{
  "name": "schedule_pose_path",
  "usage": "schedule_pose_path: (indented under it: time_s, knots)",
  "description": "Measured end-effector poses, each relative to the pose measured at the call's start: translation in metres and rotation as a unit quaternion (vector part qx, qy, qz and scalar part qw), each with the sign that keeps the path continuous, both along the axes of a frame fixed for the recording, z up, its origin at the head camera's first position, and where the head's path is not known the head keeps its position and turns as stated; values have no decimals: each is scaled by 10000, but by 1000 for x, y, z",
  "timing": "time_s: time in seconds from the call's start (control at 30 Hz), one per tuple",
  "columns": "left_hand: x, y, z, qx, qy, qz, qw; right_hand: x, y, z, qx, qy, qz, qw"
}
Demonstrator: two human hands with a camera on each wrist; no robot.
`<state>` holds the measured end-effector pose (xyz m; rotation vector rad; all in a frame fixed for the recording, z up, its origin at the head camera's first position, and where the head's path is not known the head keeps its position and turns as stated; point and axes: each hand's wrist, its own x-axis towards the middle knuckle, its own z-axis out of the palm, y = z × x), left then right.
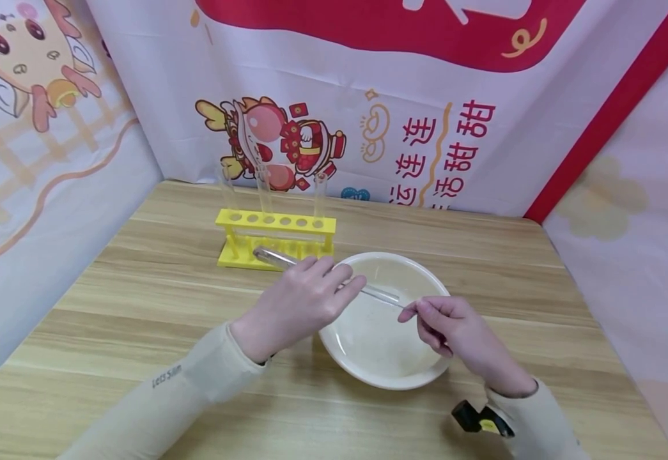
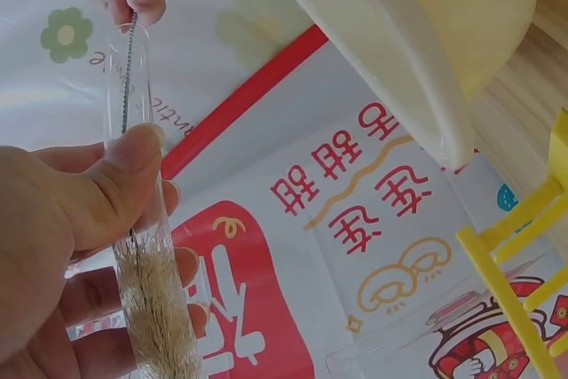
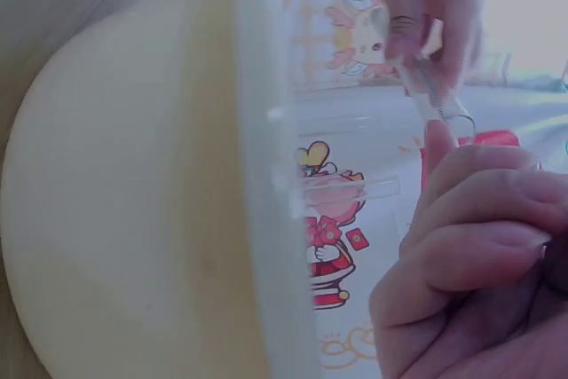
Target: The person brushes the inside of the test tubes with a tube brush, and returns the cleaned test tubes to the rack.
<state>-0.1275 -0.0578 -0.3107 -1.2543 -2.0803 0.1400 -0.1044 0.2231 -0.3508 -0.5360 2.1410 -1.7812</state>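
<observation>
My left hand [image 1: 305, 297] grips a clear glass test tube [image 2: 115, 104], which tilts over a white bowl [image 1: 380, 348]. Inside the tube sits a test tube brush, its pale bristles [image 2: 158, 303] toward the closed end in the left wrist view. The brush's twisted wire [image 2: 129, 77] comes out of the tube's mouth. Thumb and fingers of my right hand [image 1: 454, 326] pinch that wire just past the mouth. In the right wrist view, the curled fingers of the right hand [image 3: 470, 246] hide most of the wire.
Behind the bowl at the left stands a yellow test tube rack [image 1: 276, 222], with three clear test tubes upright in it, one being this tube [image 1: 319, 198]. A printed cloth [image 1: 322, 70] hangs behind the wooden table [image 1: 109, 306].
</observation>
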Motion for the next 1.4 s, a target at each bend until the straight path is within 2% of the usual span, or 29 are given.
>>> schedule_pose_path:
  time_s: [0.1,0.17,0.3,0.43,0.5,0.53,0.6,0.7,0.73,0.83,1.2,1.3,1.4]
  knots:
    - [-1,0,2,21,-78,-56,10000,-2,4,2,28,-171,132,9998]
    - [-1,-1,3,-24,-103,-63,9999,-2,5,3,153,-43,242,9996]
    - [-3,-3,2,-107,-239,24,9997,-2,4,3,547,856,379,9941]
    - [-5,-5,0,-92,-285,93,9995,1,-1,5,1075,1871,131,9764]
    - [-5,-5,1,-99,-371,134,9992,2,-3,7,1439,2448,-96,9588]
    - [-6,-5,1,-114,-418,160,9989,3,-3,8,1628,2816,-204,9454]
    - [-6,-5,1,-121,-576,193,9981,3,-4,9,2003,3561,-433,9117]
    - [-7,-5,1,-102,-725,185,9971,3,-3,10,2368,4689,-740,8477]
    - [-7,-5,1,-95,-752,174,9970,2,-2,10,2433,4957,-815,8297]
    - [-8,-5,2,-112,-820,144,9965,1,1,9,2531,5433,-953,7948]
    - [-8,-9,4,-255,-1276,149,9914,-3,10,6,2644,6433,-1266,7073]
    - [-8,-10,5,-234,-1418,135,9895,-3,12,7,2630,6622,-1352,6885]
    - [-9,-12,6,-155,-1589,121,9871,-2,13,8,2650,6755,-1407,6736]
